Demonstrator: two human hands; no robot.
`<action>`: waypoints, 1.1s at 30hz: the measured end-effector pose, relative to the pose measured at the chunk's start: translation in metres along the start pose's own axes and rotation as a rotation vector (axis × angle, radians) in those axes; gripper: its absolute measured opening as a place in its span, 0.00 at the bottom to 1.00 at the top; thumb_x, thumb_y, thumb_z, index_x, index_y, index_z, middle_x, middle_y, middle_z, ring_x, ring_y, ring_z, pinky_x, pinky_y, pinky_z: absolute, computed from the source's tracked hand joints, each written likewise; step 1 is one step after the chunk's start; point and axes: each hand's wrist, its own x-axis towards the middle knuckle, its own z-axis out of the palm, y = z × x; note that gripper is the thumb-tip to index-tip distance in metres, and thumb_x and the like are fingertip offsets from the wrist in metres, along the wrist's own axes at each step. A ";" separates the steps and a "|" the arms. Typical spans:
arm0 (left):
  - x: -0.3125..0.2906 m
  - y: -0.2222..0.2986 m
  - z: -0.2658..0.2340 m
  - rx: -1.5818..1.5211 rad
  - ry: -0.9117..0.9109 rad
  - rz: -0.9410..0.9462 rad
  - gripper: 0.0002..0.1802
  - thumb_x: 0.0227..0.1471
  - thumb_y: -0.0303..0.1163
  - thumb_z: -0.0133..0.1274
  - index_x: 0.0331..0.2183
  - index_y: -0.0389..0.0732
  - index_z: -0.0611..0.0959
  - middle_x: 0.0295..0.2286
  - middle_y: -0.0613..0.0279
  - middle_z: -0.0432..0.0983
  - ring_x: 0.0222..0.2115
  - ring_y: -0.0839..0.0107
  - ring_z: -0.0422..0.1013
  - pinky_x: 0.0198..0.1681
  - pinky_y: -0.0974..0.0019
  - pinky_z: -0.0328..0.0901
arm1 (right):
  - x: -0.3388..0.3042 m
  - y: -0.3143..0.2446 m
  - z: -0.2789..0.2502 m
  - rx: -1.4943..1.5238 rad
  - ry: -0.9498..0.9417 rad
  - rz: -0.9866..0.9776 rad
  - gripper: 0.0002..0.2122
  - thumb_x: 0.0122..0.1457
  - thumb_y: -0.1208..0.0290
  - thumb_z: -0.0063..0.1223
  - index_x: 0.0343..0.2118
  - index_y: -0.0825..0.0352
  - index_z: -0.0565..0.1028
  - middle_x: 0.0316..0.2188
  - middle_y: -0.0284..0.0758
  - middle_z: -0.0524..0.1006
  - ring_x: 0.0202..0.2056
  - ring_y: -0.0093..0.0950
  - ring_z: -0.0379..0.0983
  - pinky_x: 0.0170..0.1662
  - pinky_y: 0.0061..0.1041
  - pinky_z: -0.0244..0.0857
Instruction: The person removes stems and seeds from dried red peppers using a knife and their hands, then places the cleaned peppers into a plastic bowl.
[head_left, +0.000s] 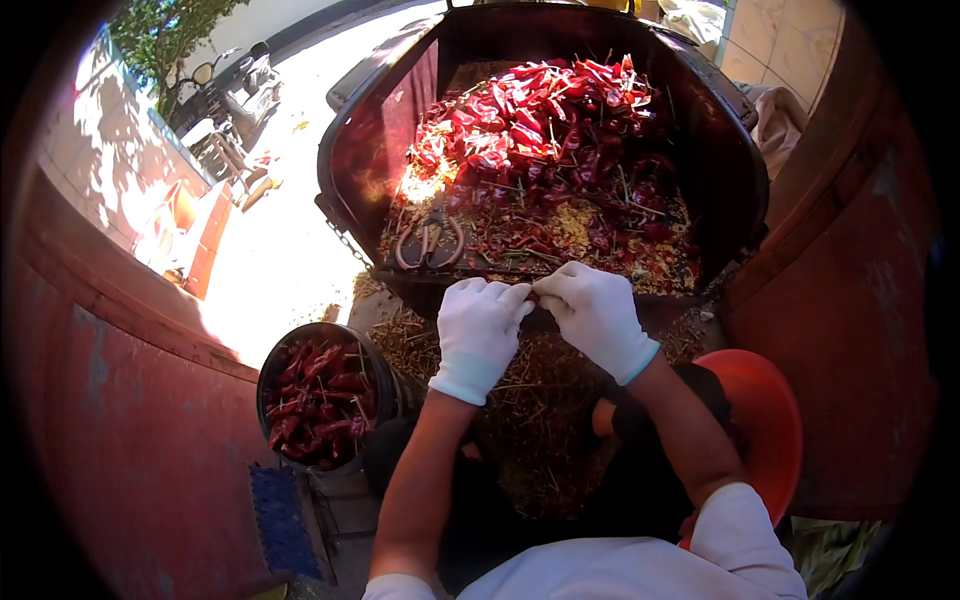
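My left hand [482, 330] and my right hand [592, 312], both in white knit gloves, meet at the near edge of a dark red metal cart bed [722, 150]. Thumbs and fingers are closed in a pinch around a small reddish-brown piece [534, 297], mostly covered by the gloves. Beyond them, a heap of dried red chili peppers [540, 120] fills the back of the bed, part sunlit, part shaded. Loose yellow seeds [574, 222] and stem bits lie in front of the heap. A pair of scissors [428, 243] rests near the bed's left front corner, handles toward me.
At my left stands a dark bucket [384, 392] of red chili peppers. An orange-red plastic basin [768, 405] is at my right. Stems and scraps [535, 400] cover the ground between my legs. Red metal door panels [130, 400] flank me. A parked motorcycle [225, 115] stands outside, far left.
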 end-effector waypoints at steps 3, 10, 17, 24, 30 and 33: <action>-0.005 -0.011 0.012 -0.417 0.089 -0.076 0.13 0.60 0.34 0.56 0.43 0.38 0.85 0.36 0.58 0.83 0.38 0.66 0.78 0.48 0.62 0.70 | 0.002 0.000 -0.004 0.287 -0.001 0.114 0.06 0.56 0.74 0.60 0.36 0.66 0.83 0.27 0.34 0.82 0.26 0.23 0.77 0.29 0.25 0.69; -0.012 -0.006 0.011 -1.309 0.083 -0.296 0.15 0.62 0.32 0.54 0.43 0.30 0.83 0.35 0.60 0.81 0.35 0.74 0.75 0.46 0.67 0.70 | 0.003 -0.012 -0.013 1.082 -0.166 0.548 0.08 0.58 0.75 0.58 0.38 0.73 0.80 0.25 0.30 0.78 0.24 0.15 0.70 0.28 0.16 0.66; -0.009 -0.069 -0.002 -2.143 0.531 -0.208 0.15 0.64 0.35 0.48 0.48 0.36 0.76 0.29 0.65 0.75 0.31 0.72 0.71 0.55 0.59 0.68 | 0.002 0.014 -0.025 1.211 0.198 0.647 0.10 0.62 0.72 0.56 0.42 0.73 0.79 0.32 0.34 0.81 0.28 0.19 0.77 0.31 0.18 0.73; -0.015 -0.050 -0.007 -2.062 0.313 -0.356 0.23 0.67 0.41 0.44 0.59 0.43 0.70 0.40 0.64 0.75 0.35 0.73 0.71 0.47 0.63 0.71 | -0.011 -0.005 -0.013 0.271 -0.465 0.188 0.11 0.60 0.59 0.55 0.38 0.56 0.84 0.32 0.38 0.81 0.37 0.40 0.77 0.43 0.36 0.70; -0.013 -0.053 0.000 -2.030 0.186 -0.446 0.18 0.67 0.36 0.44 0.54 0.40 0.73 0.37 0.65 0.73 0.32 0.76 0.68 0.28 0.75 0.66 | 0.003 0.051 -0.021 -0.174 0.128 0.259 0.07 0.56 0.67 0.58 0.37 0.58 0.82 0.33 0.34 0.81 0.36 0.37 0.78 0.40 0.35 0.71; -0.010 -0.035 -0.001 -1.883 0.206 -0.522 0.16 0.66 0.32 0.44 0.52 0.37 0.73 0.33 0.65 0.72 0.27 0.77 0.67 0.22 0.79 0.60 | 0.009 0.074 -0.026 -0.388 0.021 0.335 0.10 0.56 0.70 0.57 0.42 0.56 0.81 0.36 0.32 0.80 0.39 0.37 0.78 0.41 0.35 0.71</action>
